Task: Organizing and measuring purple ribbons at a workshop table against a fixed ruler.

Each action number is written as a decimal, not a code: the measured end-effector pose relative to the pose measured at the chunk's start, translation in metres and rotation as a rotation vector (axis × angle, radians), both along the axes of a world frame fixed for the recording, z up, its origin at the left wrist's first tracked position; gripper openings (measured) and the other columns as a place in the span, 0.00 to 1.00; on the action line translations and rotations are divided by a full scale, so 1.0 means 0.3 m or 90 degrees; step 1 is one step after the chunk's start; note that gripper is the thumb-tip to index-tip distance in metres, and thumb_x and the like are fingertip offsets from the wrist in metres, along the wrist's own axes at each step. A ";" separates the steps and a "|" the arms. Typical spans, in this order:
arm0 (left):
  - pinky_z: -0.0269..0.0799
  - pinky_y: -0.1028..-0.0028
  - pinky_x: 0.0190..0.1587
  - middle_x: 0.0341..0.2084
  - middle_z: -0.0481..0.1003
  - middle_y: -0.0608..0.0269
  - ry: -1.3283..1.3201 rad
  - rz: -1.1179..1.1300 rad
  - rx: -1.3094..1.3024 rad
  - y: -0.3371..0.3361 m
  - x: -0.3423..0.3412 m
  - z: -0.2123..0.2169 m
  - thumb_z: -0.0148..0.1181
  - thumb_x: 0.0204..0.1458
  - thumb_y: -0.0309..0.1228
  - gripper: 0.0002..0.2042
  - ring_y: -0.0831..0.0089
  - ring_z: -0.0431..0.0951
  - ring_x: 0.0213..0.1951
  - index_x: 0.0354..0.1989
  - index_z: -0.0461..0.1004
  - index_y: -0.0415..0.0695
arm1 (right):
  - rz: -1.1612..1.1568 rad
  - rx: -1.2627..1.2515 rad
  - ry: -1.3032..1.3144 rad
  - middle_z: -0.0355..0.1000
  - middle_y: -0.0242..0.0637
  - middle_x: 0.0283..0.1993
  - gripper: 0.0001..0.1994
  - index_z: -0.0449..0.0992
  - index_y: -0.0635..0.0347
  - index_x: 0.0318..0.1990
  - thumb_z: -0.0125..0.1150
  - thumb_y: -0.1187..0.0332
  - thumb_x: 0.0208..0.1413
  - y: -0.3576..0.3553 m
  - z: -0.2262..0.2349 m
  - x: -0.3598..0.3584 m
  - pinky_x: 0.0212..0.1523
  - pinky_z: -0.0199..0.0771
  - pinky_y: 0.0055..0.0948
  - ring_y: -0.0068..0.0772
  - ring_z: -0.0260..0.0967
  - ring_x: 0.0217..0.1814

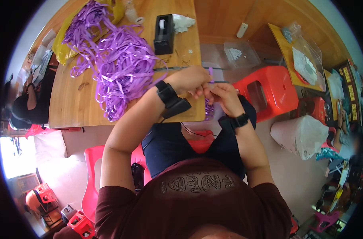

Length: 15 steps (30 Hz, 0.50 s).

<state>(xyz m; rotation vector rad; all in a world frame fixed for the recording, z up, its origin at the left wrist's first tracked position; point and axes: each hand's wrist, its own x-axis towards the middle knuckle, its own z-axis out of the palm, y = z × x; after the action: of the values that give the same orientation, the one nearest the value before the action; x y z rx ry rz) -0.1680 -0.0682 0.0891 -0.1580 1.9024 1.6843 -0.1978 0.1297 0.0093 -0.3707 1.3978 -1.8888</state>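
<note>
Just beyond the table's right edge, my left hand [189, 81] and my right hand [226, 97] meet with fingers pinched together. What sits between the fingertips is too small to make out. A short purple strip [211, 71] shows right behind the fingertips; I cannot tell whether it is held. Below the hands is a clear plastic container [218, 112] with shiny purple pieces in it, partly hidden. To the left of my left hand, a big tangled heap of purple ribbon [123, 59] covers much of the wooden table [71, 107]. Both wrists wear black bands.
A black tape dispenser [164, 36] stands at the table's back, beside crumpled white plastic [183, 23]. More ribbon spills from a yellow bag [61, 42]. A red stool [275, 91] is at the right, near a white-bagged bin [297, 133]. Other people sit at both far sides.
</note>
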 end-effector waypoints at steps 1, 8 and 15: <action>0.68 0.80 0.17 0.22 0.75 0.62 0.013 0.001 0.005 0.008 -0.004 -0.006 0.47 0.65 0.40 0.15 0.80 0.69 0.16 0.35 0.73 0.40 | 0.004 0.000 0.006 0.77 0.35 0.31 0.12 0.80 0.66 0.37 0.58 0.64 0.64 0.018 0.027 0.003 0.31 0.70 0.20 0.22 0.71 0.28; 0.72 0.75 0.18 0.21 0.74 0.60 0.008 -0.027 0.088 -0.018 0.020 -0.004 0.49 0.63 0.37 0.15 0.77 0.72 0.17 0.31 0.75 0.38 | 0.056 0.157 0.163 0.74 0.30 0.26 0.14 0.79 0.62 0.32 0.61 0.59 0.62 -0.074 0.323 -0.077 0.22 0.59 0.17 0.16 0.64 0.21; 0.70 0.76 0.16 0.22 0.75 0.59 0.026 -0.005 0.126 -0.016 0.023 -0.035 0.49 0.59 0.33 0.12 0.76 0.72 0.17 0.30 0.73 0.38 | 0.053 0.147 0.270 0.78 0.29 0.35 0.14 0.79 0.63 0.43 0.64 0.60 0.61 -0.483 0.419 -0.287 0.21 0.60 0.14 0.11 0.59 0.22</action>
<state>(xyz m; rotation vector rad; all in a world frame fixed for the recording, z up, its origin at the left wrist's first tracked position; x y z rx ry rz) -0.1611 -0.0731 0.0787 -0.0389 1.7498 1.8707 -0.2839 -0.0152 0.1349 -0.7328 1.8252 -1.6158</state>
